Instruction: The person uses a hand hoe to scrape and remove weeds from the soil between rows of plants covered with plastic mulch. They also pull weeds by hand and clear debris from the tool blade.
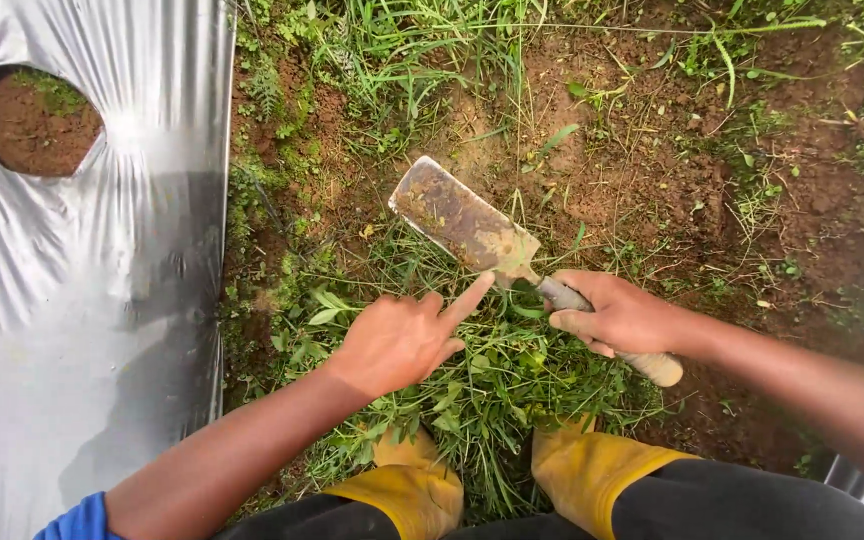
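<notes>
Blade [462, 222] up-left, handle down-right in clenched right grip [620, 315]; left hand [402, 338] released, forefinger on blade.

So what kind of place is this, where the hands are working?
Most likely a farm plot or garden bed outdoors: bare reddish soil with weeds, silver plastic mulch with a planting hole, and a muddy flat blade held in the right hand.

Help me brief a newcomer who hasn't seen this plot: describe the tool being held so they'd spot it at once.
Start at the silver plastic sheet on the left, then cross to the weedy soil beside it. Above the grass clump lies a flat rectangular blade, rusty and soil-caked. The right hand grips its pale handle; the left hand points one finger at it.
</notes>
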